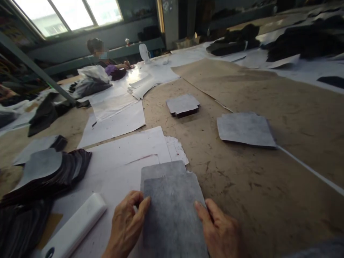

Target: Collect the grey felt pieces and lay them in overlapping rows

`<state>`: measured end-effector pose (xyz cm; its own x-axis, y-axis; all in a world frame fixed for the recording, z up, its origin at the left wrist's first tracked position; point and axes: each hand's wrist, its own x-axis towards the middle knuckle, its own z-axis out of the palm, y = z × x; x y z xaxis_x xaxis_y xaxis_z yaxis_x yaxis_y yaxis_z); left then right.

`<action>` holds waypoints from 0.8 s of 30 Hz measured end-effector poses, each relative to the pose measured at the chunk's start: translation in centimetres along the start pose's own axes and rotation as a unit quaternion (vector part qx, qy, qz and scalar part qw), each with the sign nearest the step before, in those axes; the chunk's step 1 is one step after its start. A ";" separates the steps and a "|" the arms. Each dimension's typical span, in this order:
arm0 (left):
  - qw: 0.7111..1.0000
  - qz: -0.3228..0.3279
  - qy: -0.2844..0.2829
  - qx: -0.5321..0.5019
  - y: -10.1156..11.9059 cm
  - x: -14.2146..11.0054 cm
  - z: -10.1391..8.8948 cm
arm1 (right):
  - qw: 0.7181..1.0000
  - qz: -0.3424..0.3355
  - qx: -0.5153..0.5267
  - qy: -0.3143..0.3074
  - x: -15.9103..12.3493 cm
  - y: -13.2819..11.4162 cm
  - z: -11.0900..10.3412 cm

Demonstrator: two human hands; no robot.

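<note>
A stack of grey cut fabric pieces (172, 208) lies in front of me on white paper (120, 168). My left hand (126, 225) rests at the stack's left edge, its fingers curled against the top piece. At the right edge my right hand (219, 229) lies with its fingertips pressed on the same piece. The top piece sits slightly offset from the one beneath it.
Two more grey piles (182, 104) (245, 129) lie farther off on the brown table. A fanned stack of dark pieces (45, 175) is at my left, a white roll (76, 225) beside it. A person (103, 59) sits at the far end.
</note>
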<state>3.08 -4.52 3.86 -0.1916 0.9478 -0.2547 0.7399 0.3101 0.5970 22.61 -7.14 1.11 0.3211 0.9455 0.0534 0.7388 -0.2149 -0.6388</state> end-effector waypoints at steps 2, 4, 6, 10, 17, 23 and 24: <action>0.999 0.016 0.029 0.037 -0.4 1.1 -0.3 | 0.998 -0.037 -0.041 0.026 0.9 -0.8 1.2; 0.996 0.020 0.054 0.062 -0.9 2.1 -0.2 | 0.990 -0.081 -0.095 0.062 1.6 -1.2 2.1; 0.995 0.025 0.065 0.071 -1.5 2.9 0.1 | 0.982 -0.103 -0.137 0.085 1.9 -1.4 2.7; 0.995 0.023 0.055 0.080 -2.2 3.6 0.5 | 0.976 -0.107 -0.174 0.079 2.2 -1.2 3.2; 0.992 0.017 0.059 0.110 -1.8 3.6 0.6 | 0.969 -0.115 -0.212 0.060 2.1 -0.7 3.6; 0.987 0.022 0.061 0.146 -2.6 4.1 0.7 | 0.964 -0.094 -0.240 0.066 1.9 -1.4 3.7; 0.987 0.019 0.058 0.146 -2.8 4.1 0.7 | 0.964 -0.084 -0.243 0.067 1.8 -1.6 3.8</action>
<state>0.63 -1.53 0.64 -0.2191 0.9660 -0.1375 0.8995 0.2546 0.3552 19.75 -4.16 -0.64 0.2220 0.9440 0.2441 0.9671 -0.1813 -0.1782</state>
